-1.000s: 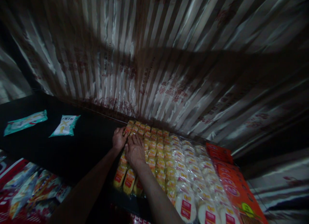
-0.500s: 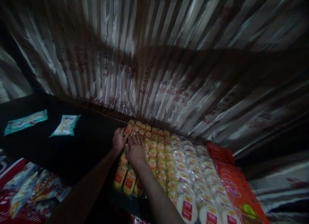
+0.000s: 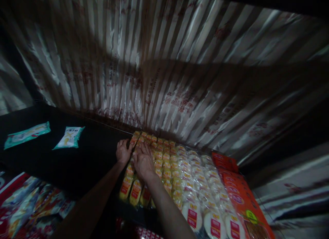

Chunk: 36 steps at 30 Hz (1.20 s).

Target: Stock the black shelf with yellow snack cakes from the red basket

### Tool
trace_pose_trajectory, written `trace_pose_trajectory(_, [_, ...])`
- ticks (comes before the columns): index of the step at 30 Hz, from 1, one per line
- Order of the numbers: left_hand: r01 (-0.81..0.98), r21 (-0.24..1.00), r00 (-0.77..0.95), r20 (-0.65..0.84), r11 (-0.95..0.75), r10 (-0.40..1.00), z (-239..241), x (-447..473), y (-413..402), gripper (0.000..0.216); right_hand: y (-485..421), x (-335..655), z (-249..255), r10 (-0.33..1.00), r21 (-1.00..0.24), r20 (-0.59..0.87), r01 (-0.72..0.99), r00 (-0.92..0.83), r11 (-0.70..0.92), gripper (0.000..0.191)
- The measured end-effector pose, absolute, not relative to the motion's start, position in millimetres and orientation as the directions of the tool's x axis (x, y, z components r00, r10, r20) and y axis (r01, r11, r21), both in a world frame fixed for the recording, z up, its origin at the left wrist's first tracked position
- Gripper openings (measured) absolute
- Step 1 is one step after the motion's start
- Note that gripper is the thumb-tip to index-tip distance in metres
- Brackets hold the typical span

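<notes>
Several rows of yellow-wrapped snack cakes [image 3: 135, 192] with red and orange labels stand on a dark shelf. My right hand [image 3: 144, 160] lies on the left rows, fingers stretched over the cakes. My left hand [image 3: 123, 151] is against the outer left side of the same rows near the back, its thumb side touching the packs and its fingers extended. Neither hand is wrapped round a pack. Under my right hand and wrist some cakes are hidden.
Rows of round white packaged cakes [image 3: 192, 215] adjoin on the right, then orange-red packets [image 3: 239, 194]. Two teal and white packets [image 3: 68, 138] lie on the black shelf [image 3: 95, 143] at left. Colourful snack bags [image 3: 33, 204] are at lower left. Striped wrinkled sheeting [image 3: 159, 78] hangs behind.
The camera view has shifted slightly, showing a dark edge at the top right. My left hand has eased a little left from the cakes; my right hand stays on them.
</notes>
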<state>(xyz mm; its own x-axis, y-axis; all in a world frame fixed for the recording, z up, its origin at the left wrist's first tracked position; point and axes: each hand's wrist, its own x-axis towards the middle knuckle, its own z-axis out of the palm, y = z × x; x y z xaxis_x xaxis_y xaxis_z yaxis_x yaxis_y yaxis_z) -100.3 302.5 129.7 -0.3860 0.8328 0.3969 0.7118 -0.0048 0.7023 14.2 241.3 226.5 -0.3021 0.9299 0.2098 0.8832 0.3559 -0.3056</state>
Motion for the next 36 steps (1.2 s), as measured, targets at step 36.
trace_pose_trajectory(36, [0.430,0.853,-0.049,0.350,-0.296,0.935,168,-32,46,0.029,30,66,198,0.930,-0.380,0.219,0.852,-0.297,0.361,0.041])
